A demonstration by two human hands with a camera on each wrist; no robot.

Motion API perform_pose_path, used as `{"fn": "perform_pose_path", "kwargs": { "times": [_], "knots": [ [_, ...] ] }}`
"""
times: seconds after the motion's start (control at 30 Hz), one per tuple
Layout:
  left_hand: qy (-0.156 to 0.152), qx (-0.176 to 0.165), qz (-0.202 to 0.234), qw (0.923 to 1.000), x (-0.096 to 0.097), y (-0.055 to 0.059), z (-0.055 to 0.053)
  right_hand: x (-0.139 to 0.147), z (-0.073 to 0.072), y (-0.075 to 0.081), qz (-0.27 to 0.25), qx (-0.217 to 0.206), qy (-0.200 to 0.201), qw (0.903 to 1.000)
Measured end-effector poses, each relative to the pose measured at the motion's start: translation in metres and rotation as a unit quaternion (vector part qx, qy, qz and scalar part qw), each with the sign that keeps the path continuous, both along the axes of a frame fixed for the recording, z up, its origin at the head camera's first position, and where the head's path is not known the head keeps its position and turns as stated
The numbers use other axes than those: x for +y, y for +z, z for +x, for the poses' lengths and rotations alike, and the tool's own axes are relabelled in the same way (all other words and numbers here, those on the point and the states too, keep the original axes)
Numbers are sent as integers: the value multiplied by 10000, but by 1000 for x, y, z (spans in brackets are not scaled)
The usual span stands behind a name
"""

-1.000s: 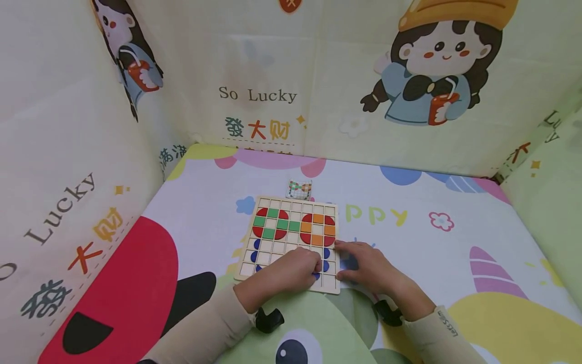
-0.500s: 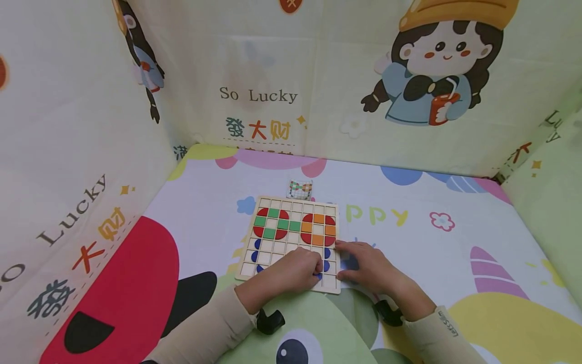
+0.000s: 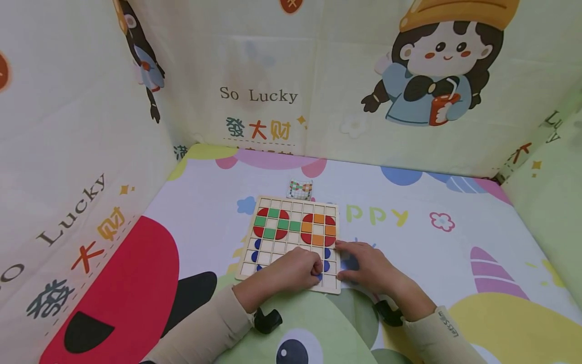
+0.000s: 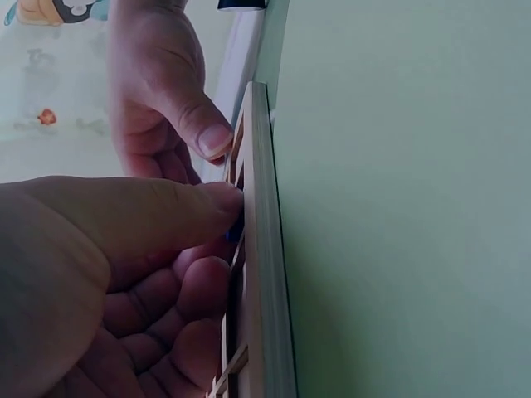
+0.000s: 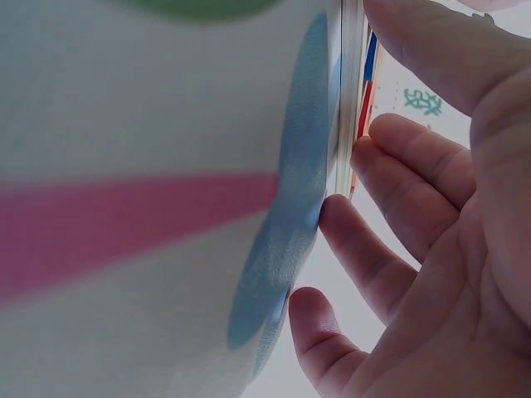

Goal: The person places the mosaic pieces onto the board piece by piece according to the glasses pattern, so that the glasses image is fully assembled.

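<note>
A wooden grid board lies on the table in the head view. Red, green and orange tiles fill its upper cells, and rounded blue tiles line both sides lower down. My left hand reaches over the lower right cells with curled fingers. In the left wrist view its thumb and a finger pinch a dark blue tile low against the board. Fingers of my right hand are spread and fairly straight, touching the board's right edge. The left hand hides several lower cells.
A small pattern card lies just behind the board. The table bears a printed cloth with large cartoon shapes. Printed fabric walls stand at the back and both sides.
The head view has shifted very slightly since a second ago. Both hands and the board keep their places.
</note>
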State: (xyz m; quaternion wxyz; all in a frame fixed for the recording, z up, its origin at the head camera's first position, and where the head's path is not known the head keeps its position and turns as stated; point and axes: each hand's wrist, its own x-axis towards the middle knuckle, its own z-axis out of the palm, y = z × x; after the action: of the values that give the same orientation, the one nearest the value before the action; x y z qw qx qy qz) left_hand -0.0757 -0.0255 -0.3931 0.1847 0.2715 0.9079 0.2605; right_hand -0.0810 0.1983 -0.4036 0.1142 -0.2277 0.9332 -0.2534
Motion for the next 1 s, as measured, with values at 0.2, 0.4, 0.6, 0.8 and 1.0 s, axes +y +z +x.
{"fn": "perform_pose_path", "kwargs": {
  "times": [0.2, 0.4, 0.6, 0.8, 1.0],
  "knots": [
    [-65, -84, 163, 9998, -4, 1, -4, 0, 0, 1, 48, -49, -28, 10000],
    [32, -161, 207, 9997, -12, 7, -9, 1, 1, 3, 94, -105, -89, 9999],
    [424, -185, 450, 9979, -33, 20, -18, 4, 4, 9, 118, -180, -166, 9996],
    [1150, 524, 614, 9901, -63, 43, -33, 13, 5, 34, 307, 586, -425, 9969],
    [1758, 1879, -106, 9663, -88, 64, -45, 19, 3, 63, 830, 1248, -1056, 9830]
  ]
}}
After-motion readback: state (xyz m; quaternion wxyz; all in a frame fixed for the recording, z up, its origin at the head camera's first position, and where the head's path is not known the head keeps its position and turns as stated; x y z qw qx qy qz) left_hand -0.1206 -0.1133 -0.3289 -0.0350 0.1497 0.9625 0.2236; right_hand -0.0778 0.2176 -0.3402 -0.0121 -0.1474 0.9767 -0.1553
